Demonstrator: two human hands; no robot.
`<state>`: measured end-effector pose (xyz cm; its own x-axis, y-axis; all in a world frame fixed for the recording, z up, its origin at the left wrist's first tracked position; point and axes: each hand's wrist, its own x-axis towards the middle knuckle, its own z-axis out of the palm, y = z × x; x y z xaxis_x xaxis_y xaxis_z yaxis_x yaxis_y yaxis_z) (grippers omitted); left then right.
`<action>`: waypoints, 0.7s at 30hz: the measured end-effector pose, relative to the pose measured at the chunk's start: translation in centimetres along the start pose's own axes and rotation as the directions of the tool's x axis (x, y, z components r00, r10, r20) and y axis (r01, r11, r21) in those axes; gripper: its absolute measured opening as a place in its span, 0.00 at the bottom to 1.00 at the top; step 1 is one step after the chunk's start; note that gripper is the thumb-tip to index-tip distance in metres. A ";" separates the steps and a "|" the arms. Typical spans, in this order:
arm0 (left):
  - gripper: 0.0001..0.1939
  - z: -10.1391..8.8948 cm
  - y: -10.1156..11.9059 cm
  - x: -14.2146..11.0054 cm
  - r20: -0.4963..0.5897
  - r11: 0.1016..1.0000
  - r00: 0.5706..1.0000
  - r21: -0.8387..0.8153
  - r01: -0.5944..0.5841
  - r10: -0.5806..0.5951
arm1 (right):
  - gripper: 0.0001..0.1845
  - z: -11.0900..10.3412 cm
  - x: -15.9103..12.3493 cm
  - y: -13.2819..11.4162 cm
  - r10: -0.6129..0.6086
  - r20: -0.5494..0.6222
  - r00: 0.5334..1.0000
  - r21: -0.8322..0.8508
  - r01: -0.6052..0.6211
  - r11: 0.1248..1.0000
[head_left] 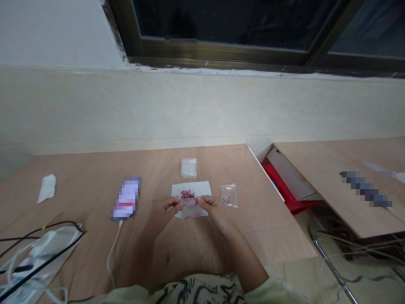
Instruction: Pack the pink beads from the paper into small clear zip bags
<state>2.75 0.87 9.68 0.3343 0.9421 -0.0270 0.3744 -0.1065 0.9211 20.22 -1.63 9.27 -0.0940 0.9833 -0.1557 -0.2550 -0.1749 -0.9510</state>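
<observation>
Pinched bag [191, 211], corners hidden, pink pieces [187, 194] blurred

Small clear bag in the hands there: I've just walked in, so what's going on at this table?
A person sits or stands at a wooden table, pinching a small clear bag by its upper edge, left hand on one side and right hand on the other. It is over a white sheet, where small pink pieces are heaped just beyond it. Another clear bag with pink pieces inside lies to the right.
</observation>
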 end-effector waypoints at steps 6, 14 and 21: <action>0.11 -0.5 0.4 0.5 -0.022 1.000 1.000 0.016 0.005 -0.005 | 0.12 -1.0 1.3 1.2 -0.125 -0.179 0.976 -0.123 0.104 0.987; 0.14 0.8 1.2 0.4 -0.100 0.967 0.984 -0.222 0.122 -0.147 | 0.14 0.4 -0.1 2.2 -0.041 -0.017 0.999 0.098 0.043 0.994; 0.20 0.5 -1.6 0.4 -0.179 0.965 0.958 -0.177 0.192 -0.223 | 0.18 -4.5 0.1 4.5 -0.014 -0.400 0.916 -0.097 -0.028 0.995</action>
<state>2.68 1.27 8.03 0.0817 0.9834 -0.1618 0.2729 0.1341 0.9527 23.41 -2.14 3.75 0.3025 0.9233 -0.2365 -0.1573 -0.1964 -0.9678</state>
